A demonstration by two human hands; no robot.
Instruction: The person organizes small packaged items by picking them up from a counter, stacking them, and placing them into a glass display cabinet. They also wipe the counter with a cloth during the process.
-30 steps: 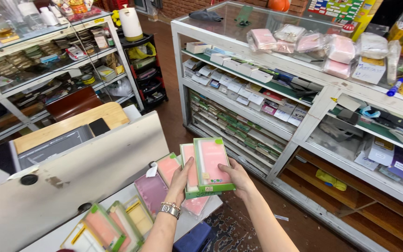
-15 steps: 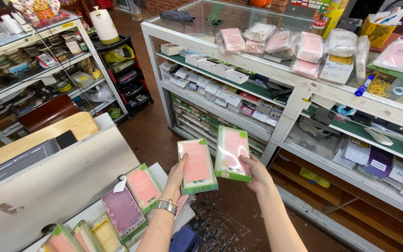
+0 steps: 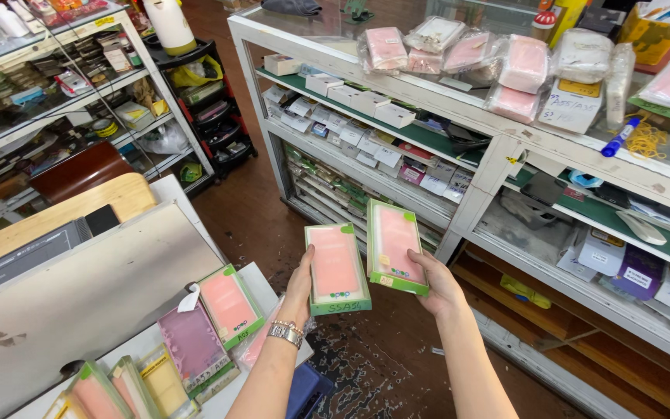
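Two pink boxed cases, one [image 3: 337, 268] gripped in my left hand [image 3: 298, 289] and one [image 3: 396, 246] in my right hand [image 3: 437, 285], sit side by side for comparing; I judge setting one below-left comes next.

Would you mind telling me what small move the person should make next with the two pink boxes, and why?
Probably lower the left hand and set its pink box beside the similar boxes on the white table; the right hand holds a second box.
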